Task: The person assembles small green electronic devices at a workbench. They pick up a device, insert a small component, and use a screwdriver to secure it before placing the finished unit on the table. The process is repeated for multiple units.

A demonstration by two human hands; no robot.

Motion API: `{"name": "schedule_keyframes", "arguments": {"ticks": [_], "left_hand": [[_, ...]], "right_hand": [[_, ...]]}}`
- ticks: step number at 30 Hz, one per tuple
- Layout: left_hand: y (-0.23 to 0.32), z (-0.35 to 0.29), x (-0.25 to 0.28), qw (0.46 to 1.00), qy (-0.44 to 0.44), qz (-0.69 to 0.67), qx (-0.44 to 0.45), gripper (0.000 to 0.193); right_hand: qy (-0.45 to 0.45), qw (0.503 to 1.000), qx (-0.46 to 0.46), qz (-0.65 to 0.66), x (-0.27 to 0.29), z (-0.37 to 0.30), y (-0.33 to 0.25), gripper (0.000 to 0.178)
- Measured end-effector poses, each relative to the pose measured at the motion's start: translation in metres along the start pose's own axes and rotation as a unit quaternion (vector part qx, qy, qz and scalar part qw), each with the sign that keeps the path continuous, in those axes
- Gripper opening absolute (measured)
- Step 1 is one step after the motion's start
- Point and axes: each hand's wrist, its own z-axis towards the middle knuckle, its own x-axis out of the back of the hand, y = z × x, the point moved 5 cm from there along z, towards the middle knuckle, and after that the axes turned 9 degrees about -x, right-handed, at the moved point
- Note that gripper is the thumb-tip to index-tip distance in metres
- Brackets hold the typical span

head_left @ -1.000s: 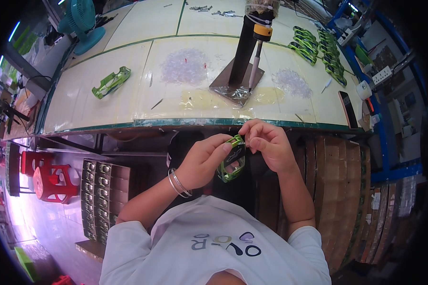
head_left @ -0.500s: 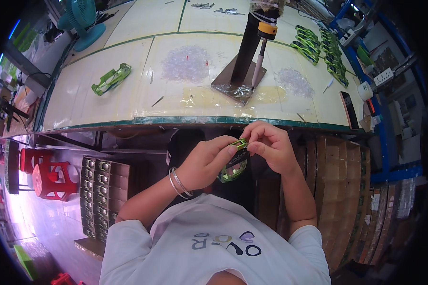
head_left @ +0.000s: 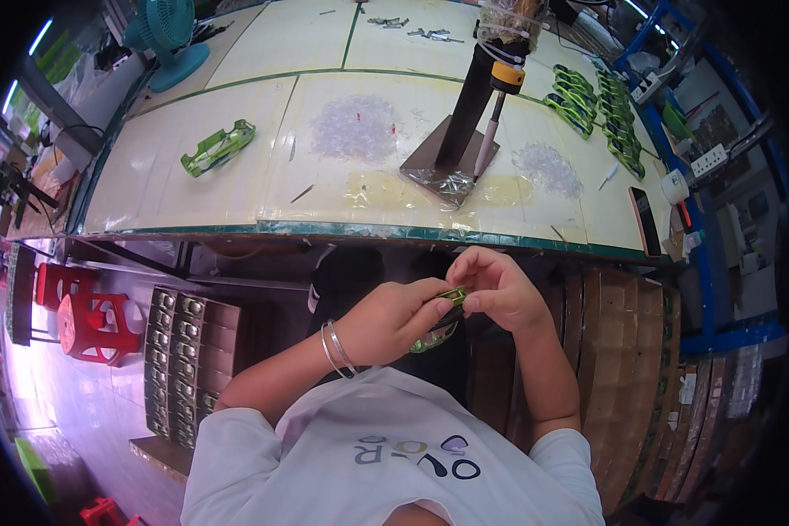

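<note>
Just off the table's front edge, my left hand (head_left: 396, 317) grips a bright green plastic shell with a dark inner section (head_left: 437, 338). Its thumb lies along the shell's upper end, and the fingers cover much of the part. My right hand (head_left: 502, 296) has curled fingers, with thumb and forefinger pinched at that same end. Whether a small piece is also between them is hidden. A similar green shell (head_left: 218, 149) lies on the table at the left. Two heaps of small clear pieces, a larger one (head_left: 352, 131) and a smaller one (head_left: 548, 171), flank a dark post.
The dark post (head_left: 465, 110) stands on a square plate, a screwdriver-like tool (head_left: 491, 140) hanging beside it. Rows of green shells (head_left: 618, 123) and a phone (head_left: 646, 221) lie at the right. Compartmented boxes (head_left: 177, 368) and red stools (head_left: 101, 327) stand below left; a fan (head_left: 168, 39) is far left.
Both hands have shifted slightly right and lower in view with the green shell, which is now more covered by the left hand. The table scene has shifted slightly in view.
</note>
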Motion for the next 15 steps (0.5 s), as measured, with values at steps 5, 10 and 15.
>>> {"name": "schedule_keyframes", "arguments": {"ticks": [5, 10, 15], "left_hand": [[-0.015, -0.001, 0.007, 0.989, 0.090, -0.115, 0.019, 0.026], [-0.020, 0.002, 0.013, 0.910, 0.164, -0.380, 0.038, 0.031], [-0.019, 0.001, 0.007, 0.891, 0.156, -0.426, 0.032, 0.031]], "right_hand": [[0.151, 0.969, 0.133, -0.146, 0.001, -0.003, -0.001, 0.050], [0.250, 0.738, 0.303, -0.549, -0.040, -0.011, -0.002, 0.077], [0.264, 0.667, 0.346, -0.604, -0.041, -0.004, 0.011, 0.066]]}}
